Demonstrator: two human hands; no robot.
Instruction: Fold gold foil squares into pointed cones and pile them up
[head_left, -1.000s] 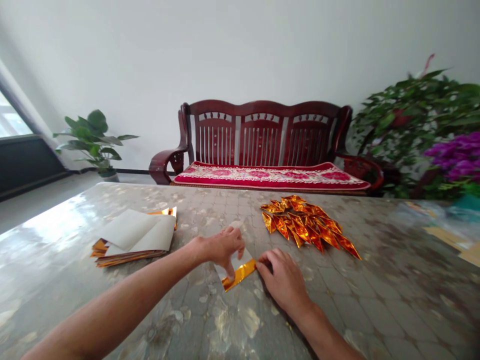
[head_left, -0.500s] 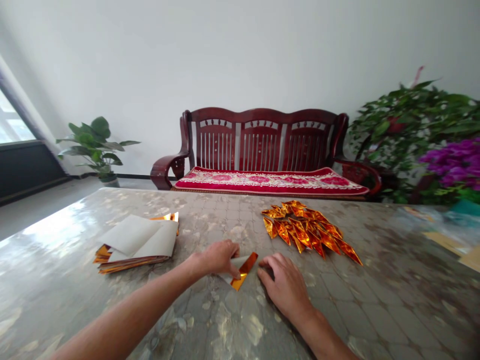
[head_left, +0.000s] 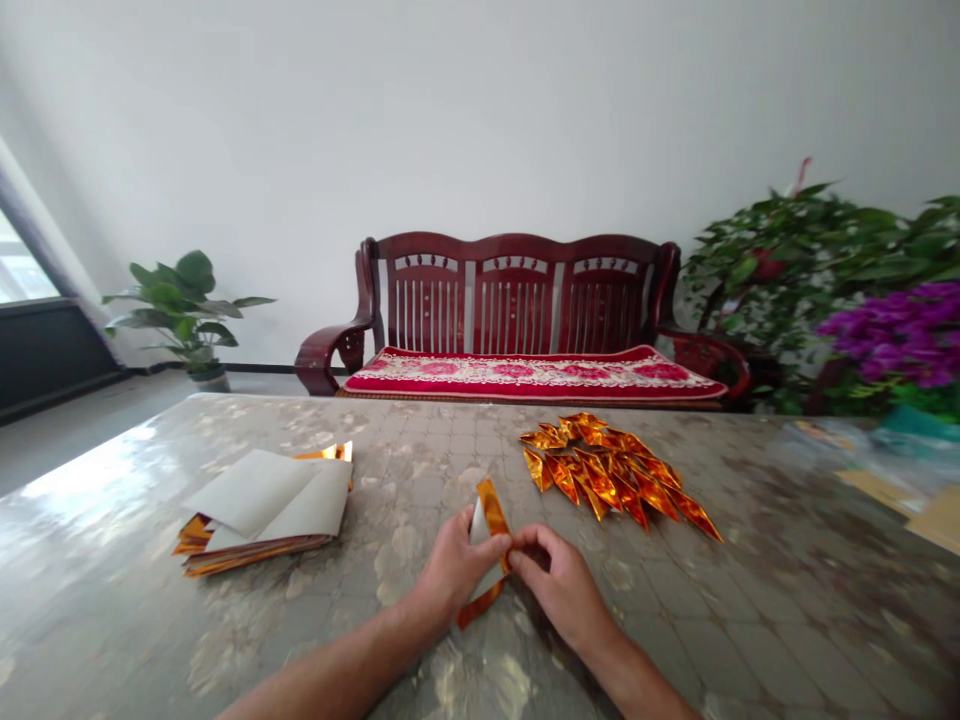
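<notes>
Between my hands is a sheet of gold foil paper point(head_left: 493, 513), pale on one face, with a shiny gold strip folded over along its edge. My left hand point(head_left: 459, 565) is closed on the sheet, thumb across the gold strip. Thumb and forefinger of my right hand point(head_left: 559, 580) pinch the strip's right edge, close to the left thumb. To the left lies a stack of foil paper sheets point(head_left: 274, 500), pale side up. Beyond my right hand sits a heap of folded gold foil pieces point(head_left: 611, 470) with pointed ends.
A patterned, glossy cover lies over the table point(head_left: 405, 460). Clear plastic wrapping point(head_left: 832, 445) and tan card point(head_left: 877, 492) lie at the right. Behind the table stand a wooden bench point(head_left: 514, 290) and potted plants point(head_left: 191, 300).
My left hand has turned the sheet more upright and lifted its edge. My right hand has moved in to pinch the gold strip. The view has tilted slightly up.
</notes>
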